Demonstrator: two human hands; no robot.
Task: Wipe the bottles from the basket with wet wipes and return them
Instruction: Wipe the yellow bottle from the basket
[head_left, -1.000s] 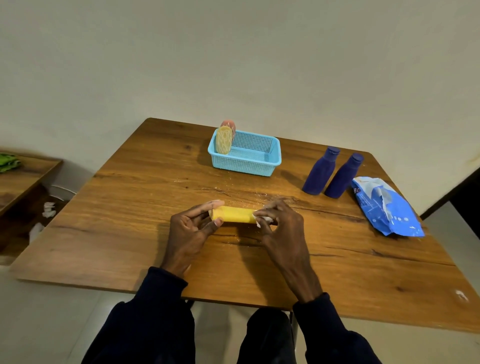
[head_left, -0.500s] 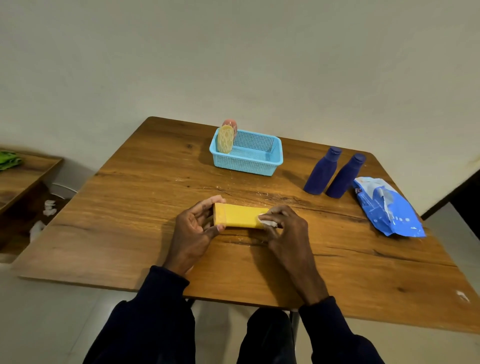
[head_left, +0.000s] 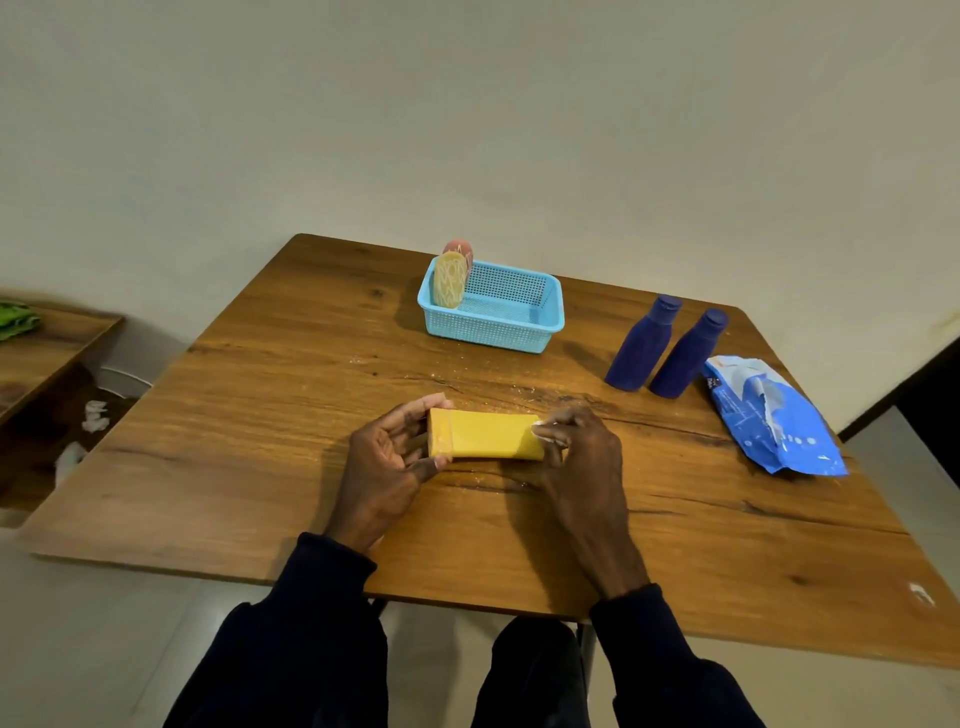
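Both hands are busy mid-frame: left hand (head_left: 384, 467) grips the yellow bottle (head_left: 485, 435) by its end, right hand (head_left: 582, 460) pinches the wet wipe (head_left: 542, 430), which should rub every side.

yellow bottle (head_left: 485, 434) you're holding: plain, with a paler band at the cap end. wipe (head_left: 542, 431) on it: white. basket (head_left: 493, 332): light blue, fine mesh. in it, patterned bottle (head_left: 450, 280): yellow with pale squiggles; pinkish-red bottle (head_left: 460, 248) behind it. dark blue bottles (head_left: 641, 345) on your right: solid colour. wipe pack (head_left: 774, 415): blue, white patches. table (head_left: 260, 415): brown wood grain, dark knots. your sleeves (head_left: 311, 623): dark navy.
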